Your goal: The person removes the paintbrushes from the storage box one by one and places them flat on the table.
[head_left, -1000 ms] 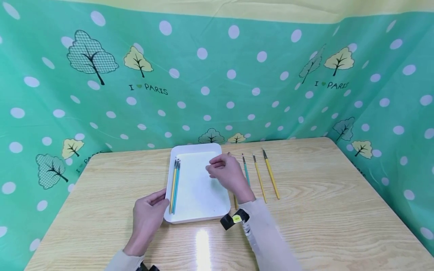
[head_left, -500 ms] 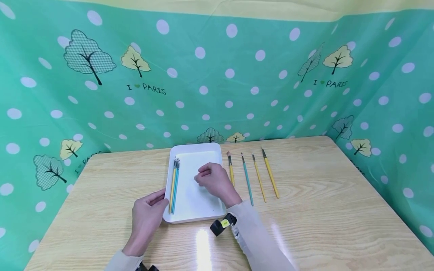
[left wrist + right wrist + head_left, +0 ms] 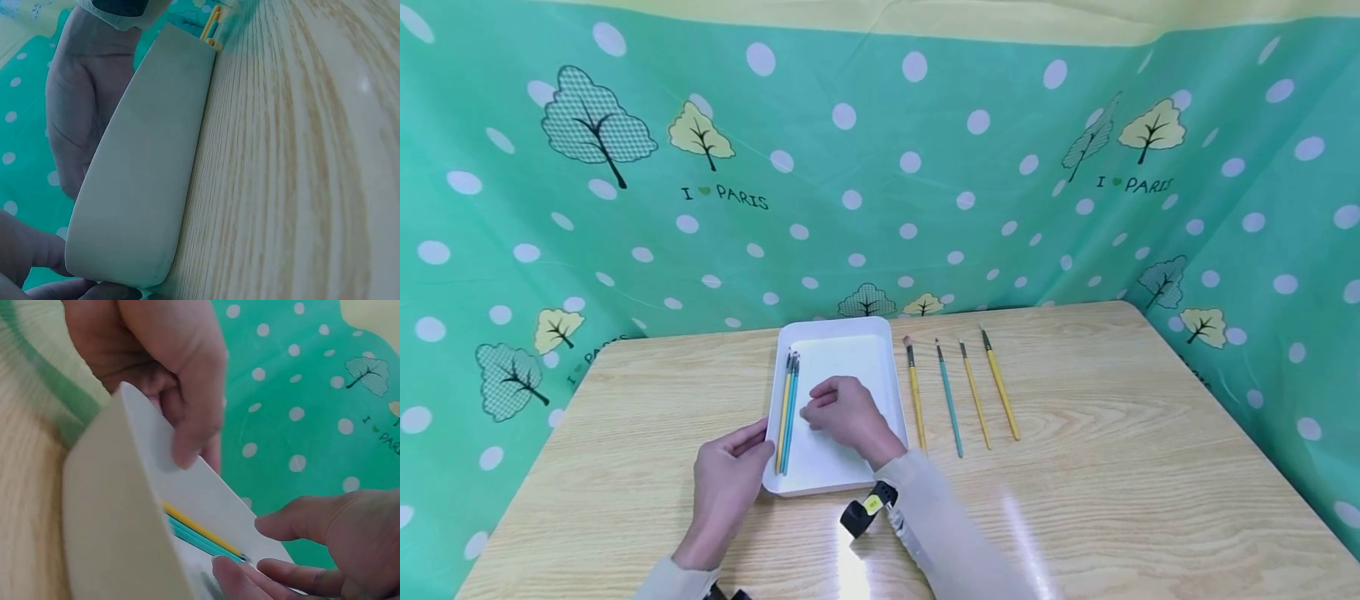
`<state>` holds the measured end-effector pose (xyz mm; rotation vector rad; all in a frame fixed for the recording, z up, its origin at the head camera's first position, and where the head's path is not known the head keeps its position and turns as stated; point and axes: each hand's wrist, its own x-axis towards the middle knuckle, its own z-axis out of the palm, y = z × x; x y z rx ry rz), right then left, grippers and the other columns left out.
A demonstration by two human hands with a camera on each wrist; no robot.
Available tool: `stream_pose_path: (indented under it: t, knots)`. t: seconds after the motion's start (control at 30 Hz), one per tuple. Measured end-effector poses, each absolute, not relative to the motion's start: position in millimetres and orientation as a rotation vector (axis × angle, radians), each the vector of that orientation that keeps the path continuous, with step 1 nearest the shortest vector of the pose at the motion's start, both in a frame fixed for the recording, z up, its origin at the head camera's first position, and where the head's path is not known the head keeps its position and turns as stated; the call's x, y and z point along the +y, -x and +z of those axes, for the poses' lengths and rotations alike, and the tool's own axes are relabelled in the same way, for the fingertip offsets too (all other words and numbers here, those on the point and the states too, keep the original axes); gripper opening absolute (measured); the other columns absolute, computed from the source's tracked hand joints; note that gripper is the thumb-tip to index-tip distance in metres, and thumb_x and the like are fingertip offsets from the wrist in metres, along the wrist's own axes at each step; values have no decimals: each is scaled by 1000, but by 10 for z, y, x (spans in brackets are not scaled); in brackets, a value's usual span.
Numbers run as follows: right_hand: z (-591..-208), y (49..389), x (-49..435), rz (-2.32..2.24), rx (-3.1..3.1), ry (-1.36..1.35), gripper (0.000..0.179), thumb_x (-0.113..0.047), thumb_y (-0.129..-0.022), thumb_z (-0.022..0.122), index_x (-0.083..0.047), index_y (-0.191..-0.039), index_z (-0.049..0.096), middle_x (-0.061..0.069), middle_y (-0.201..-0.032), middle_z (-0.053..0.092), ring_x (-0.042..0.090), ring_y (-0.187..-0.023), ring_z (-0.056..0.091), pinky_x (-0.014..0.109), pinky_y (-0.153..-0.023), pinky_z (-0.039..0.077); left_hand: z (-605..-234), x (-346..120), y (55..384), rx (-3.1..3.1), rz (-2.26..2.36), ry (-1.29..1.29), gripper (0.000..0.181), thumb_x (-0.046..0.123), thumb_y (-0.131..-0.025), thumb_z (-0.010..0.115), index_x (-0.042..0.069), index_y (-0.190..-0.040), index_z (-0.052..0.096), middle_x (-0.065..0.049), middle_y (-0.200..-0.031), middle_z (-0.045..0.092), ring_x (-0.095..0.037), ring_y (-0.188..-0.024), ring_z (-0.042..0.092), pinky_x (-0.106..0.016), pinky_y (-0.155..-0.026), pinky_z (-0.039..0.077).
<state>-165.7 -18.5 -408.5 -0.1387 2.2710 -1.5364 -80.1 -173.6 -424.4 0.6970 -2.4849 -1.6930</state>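
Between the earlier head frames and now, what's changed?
The right hand moved left over the tray and toward the person, nearing the brushes inside and uncovering the leftmost brush on the table. Nothing was visibly picked up or let go. The left hand stayed gripping the tray's left side; tray and brushes stayed put.

The right hand (image 3: 842,412) is no longer over the right rim of the white tray (image 3: 842,358); it is farther left, above the tray floor, its fingertips nearer the slim paintbrushes (image 3: 788,417) inside. Its sleeve (image 3: 925,517) shifts left too, now covering the tray's near right corner and uncovering more of the yellow flat paintbrush (image 3: 915,396) and the neighbouring teal paintbrush (image 3: 949,398).
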Motion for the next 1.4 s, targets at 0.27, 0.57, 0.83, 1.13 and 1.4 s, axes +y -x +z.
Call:
stream_pose_path:
  t: [0.27,0.57,0.83,1.13,1.4]
  knots:
    - [-4140,1564,-319,-1540,2239,142,29,-14,-90,74,-4,-117,69,0,-94,73,9,-77,69,24,-74,58,-4234,-1732,821,-2460,-1716,-702,38,11,-96,62,5,-134,66,-22,-131,69,-28,-118,69,-20,-87,60]
    - [-4185,1501,-408,-1524,2243,186,30,-9,-87,74,-2,-116,69,-1,-87,73,10,-72,69,20,-68,54,-4233,-1728,824,-2487,-1694,-669,38,11,-95,63,6,-133,66,-19,-131,69,-27,-121,67,-23,-92,59]
    - [-4245,1447,-493,-1557,2295,168,27,-13,-88,78,-1,-111,69,-2,-82,73,7,-67,69,18,-64,53,-4233,-1730,815,-2500,-1673,-671,38,11,-96,62,6,-133,66,-19,-132,69,-28,-122,67,-24,-93,59]
    - [-4274,1418,-594,-1547,2394,140,24,-10,-88,77,0,-108,71,-4,-75,71,5,-60,65,15,-56,49,-4237,-1732,810,-2502,-1661,-688,38,11,-95,62,6,-133,66,-20,-131,69,-29,-122,67,-28,-95,58]
    - [-4232,1415,-602,-1498,2386,126,19,-7,-84,76,-2,-101,71,-4,-69,67,6,-62,61,16,-55,45,-4238,-1732,814,-2489,-1661,-656,37,11,-96,62,5,-132,66,-20,-130,69,-30,-122,67,-31,-97,57]
